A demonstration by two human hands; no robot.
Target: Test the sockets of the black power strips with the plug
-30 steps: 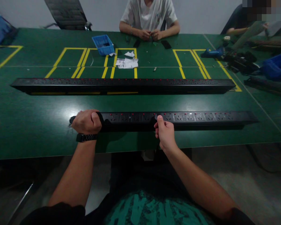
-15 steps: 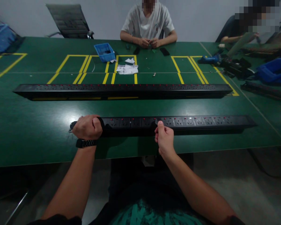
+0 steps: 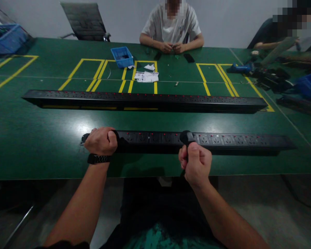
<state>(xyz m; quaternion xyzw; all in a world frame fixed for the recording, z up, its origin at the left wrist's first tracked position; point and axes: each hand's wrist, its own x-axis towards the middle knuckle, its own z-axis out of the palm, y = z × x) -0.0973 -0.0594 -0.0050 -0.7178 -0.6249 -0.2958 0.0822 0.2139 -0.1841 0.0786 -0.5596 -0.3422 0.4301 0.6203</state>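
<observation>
**Both hands closed on the near power strip [image 3: 235,141]**

Left hand [image 3: 101,140] wraps over the strip's left end, fingers curled across its top, with a black wristwatch [image 3: 98,158] on that wrist. Right hand [image 3: 196,162] is balled in a fist just in front of the strip's near side, thumb up, clamped around a black plug [image 3: 187,137]. The plug's head sits on top of the strip about midway along; whether it is seated in a socket cannot be told.

The strip lies flat along the near edge of the green table [image 3: 28,138], sockets up, parallel to a longer power strip [image 3: 145,100] farther back. Beyond that, a blue bin [image 3: 122,56] and loose papers [image 3: 146,76] lie among yellow tape lines. A person across the table holds their hands [image 3: 172,47] together.
</observation>
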